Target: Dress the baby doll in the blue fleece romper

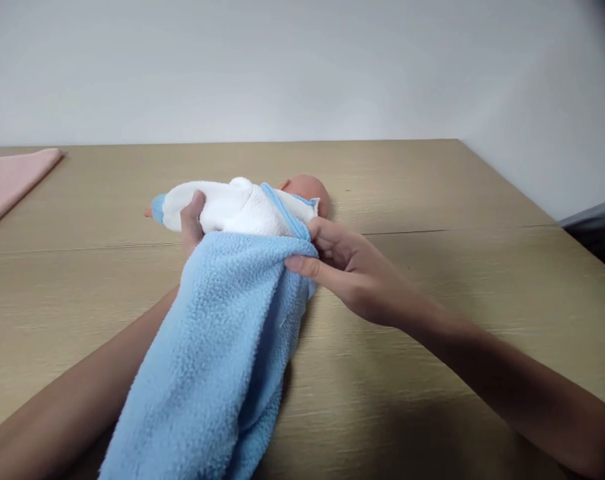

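Two bare forearms reach in from the near edge, and draped over the left one is a fluffy blue blanket [217, 360], hanging down toward the person and spreading up to the middle of the bench [432, 373]. Right hand [352, 273] comes in from the right side, fingers [302, 265] pinched together on the blanket's upper edge, thumb on top. Left hand [192, 223] is mostly buried under the cloth; only the fingertips show, curled around the white-clad body of a doll [242, 207]. That doll lies on its side across the bench just past both hands, bald head [307, 190] toward the right, a blue cuff [158, 208] at the left end, blue trim on its white outfit. Farther off, at the far left, a pink cloth [9, 180] lies flat on the bench, well apart from everything else. Behind that, a plain pale wall [302, 67].
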`<state>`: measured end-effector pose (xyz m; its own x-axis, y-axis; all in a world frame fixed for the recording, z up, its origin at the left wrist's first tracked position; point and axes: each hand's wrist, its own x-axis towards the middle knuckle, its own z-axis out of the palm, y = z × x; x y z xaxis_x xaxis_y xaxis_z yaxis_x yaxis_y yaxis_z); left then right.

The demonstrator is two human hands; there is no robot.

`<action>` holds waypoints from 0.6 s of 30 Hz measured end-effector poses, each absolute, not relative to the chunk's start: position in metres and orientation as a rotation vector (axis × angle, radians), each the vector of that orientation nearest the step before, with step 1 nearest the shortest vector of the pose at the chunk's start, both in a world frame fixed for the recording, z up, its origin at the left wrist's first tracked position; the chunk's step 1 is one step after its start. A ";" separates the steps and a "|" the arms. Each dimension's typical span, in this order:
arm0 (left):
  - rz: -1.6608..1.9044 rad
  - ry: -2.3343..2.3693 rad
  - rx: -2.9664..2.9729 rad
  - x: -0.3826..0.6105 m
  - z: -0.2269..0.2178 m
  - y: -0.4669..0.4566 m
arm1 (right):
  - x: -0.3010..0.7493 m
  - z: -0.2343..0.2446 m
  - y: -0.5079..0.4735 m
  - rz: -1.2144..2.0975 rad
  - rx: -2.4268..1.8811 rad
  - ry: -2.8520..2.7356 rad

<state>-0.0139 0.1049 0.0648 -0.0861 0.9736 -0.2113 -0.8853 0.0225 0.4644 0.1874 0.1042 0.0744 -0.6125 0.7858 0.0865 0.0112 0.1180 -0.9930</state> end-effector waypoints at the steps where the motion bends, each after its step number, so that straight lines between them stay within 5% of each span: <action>1: 1.568 0.559 0.206 -0.016 0.063 0.106 | 0.185 0.070 0.105 1.638 -0.752 -1.669; 6: 1.520 0.473 0.148 -0.016 0.057 0.112 | 0.181 0.053 0.112 1.759 -0.715 -1.532; 11: 1.404 0.395 0.184 -0.010 0.059 0.103 | 0.208 0.055 0.120 1.556 -0.727 -2.067; 18: 1.417 0.437 0.207 -0.021 0.051 0.112 | 0.235 0.009 0.128 0.784 -0.450 -2.652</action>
